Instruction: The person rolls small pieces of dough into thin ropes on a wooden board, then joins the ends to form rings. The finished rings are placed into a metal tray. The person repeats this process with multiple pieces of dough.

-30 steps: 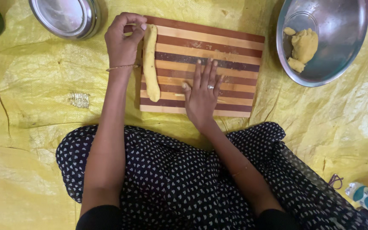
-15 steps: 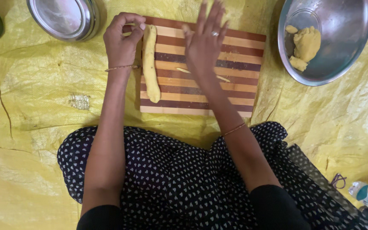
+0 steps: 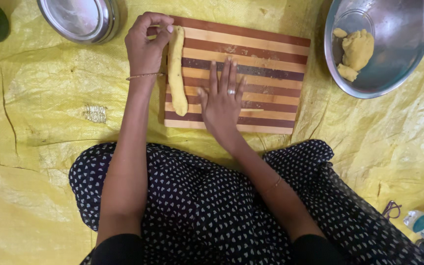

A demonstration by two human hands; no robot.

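Dough roll (image 3: pixel 176 73): a long, pale yellow log, fairly even in thickness, slightly bent, with a rounded lower end; it lies lengthwise along the left edge of the striped wooden cutting board (image 3: pixel 266 49).
Left hand (image 3: pixel 145 46): fingers curled, thumb and fingertips pinching the roll's upper end at the board's top left corner.
Right hand (image 3: pixel 222 100): palm down and flat on the board, fingers spread and straight, just right of the roll and apart from it; whether anything lies beneath the palm, I cannot tell.
Board edges: the near edge sits just beyond the dotted dark fabric over the lap (image 3: pixel 197 201); the right half of the board is bare.
Open room: yellow sheet (image 3: pixel 50 98) stretches wide to the left.
Far right: steel bowl (image 3: pixel 398 64) holding dough lumps (image 3: pixel 357 49), well apart from the board.
Far left: steel lidded container (image 3: pixel 79 17) near the left hand.
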